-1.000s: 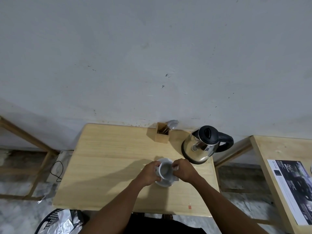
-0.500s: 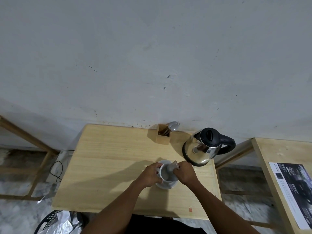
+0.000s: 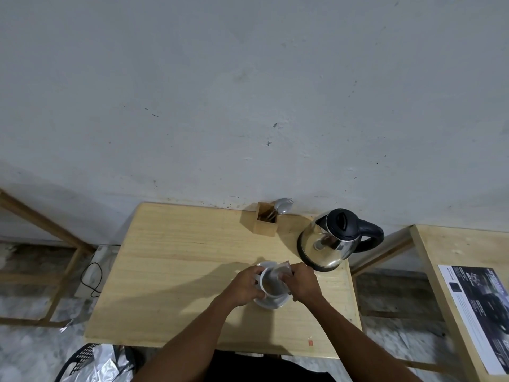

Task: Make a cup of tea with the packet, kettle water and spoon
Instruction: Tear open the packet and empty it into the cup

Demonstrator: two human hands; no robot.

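A white cup (image 3: 271,283) stands on a white saucer (image 3: 271,303) near the front right of the wooden table (image 3: 179,257). My left hand (image 3: 243,285) wraps the cup's left side. My right hand (image 3: 303,282) pinches a small tea packet (image 3: 283,268) tilted over the cup's far rim. A steel kettle (image 3: 330,244) with a black lid and handle sits just behind and to the right. Spoons (image 3: 282,206) stick out of a wooden holder (image 3: 265,223) at the table's back edge.
A grey wall rises behind the table. A second wooden table (image 3: 468,257) with a printed sheet (image 3: 484,307) stands to the right across a narrow gap. A power strip with a cable (image 3: 93,268) lies on the floor to the left, and a wooden frame (image 3: 41,224) stands beyond it.
My right hand has brought the packet up over the cup's rim, where a second ago it lay against the cup's right side. My left hand has stayed on the cup.
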